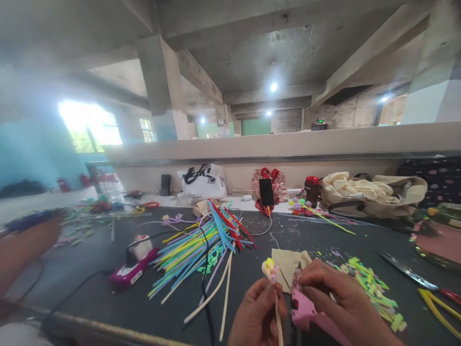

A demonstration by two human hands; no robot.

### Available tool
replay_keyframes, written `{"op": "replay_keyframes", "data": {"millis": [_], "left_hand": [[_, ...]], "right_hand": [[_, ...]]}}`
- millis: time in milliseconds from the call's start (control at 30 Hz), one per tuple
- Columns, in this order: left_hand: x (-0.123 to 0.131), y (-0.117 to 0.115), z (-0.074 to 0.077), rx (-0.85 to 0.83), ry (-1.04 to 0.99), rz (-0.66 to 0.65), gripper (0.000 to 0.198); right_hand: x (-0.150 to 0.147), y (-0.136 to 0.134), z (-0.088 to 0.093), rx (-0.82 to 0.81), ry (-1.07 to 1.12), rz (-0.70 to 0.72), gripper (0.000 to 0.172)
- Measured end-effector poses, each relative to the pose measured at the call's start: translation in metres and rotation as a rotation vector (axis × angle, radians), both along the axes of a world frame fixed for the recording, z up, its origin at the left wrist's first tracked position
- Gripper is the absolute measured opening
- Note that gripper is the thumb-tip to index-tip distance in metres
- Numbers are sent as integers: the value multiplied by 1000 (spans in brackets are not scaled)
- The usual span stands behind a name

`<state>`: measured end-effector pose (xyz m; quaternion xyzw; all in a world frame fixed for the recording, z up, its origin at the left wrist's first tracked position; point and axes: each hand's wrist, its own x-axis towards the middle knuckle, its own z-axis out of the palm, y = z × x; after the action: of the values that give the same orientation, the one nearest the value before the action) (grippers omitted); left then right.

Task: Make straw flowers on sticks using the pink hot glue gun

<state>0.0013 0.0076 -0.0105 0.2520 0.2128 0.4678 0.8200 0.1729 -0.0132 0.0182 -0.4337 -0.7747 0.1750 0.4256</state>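
My left hand (257, 312) is closed on a thin cream stem (278, 317) topped with a small yellow and pink flower bud (269, 269). My right hand (338, 300) is closed around a pink glue gun (306, 312) whose tip points up beside the bud. Both hands are low in the view, at the near edge of a dark table (317, 235). Just behind them lies a beige scrap of cloth (288, 262).
A fan of coloured sticks (201, 245) lies left of centre, with a pink device (135, 269) and black cable. Green cut pieces (374, 288) and scissors (414, 276) lie right. A phone (266, 192), bags and a red-lidded jar (311, 190) stand at the back. Another person's arm (21, 250) is far left.
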Motion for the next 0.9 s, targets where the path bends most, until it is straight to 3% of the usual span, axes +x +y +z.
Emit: {"op": "replay_keyframes", "data": {"millis": [167,333,533,700,900], "left_hand": [[-4,-2,8,74,46,50,23],[2,-5,8,84,79,164,22],[0,-6,13,231,281,327,27],[-1,-14,27,312,413,455,30],[4,-16,27,344,448,510,29]], "right_hand": [[-8,0,-3,-42,57,9,12],[-27,-3,5,-15,208,20,12],[-47,-3,7,-66,332,15,11],[-52,-1,6,-101,424,-21,8],[-50,0,8,-116,458,25,12]]}}
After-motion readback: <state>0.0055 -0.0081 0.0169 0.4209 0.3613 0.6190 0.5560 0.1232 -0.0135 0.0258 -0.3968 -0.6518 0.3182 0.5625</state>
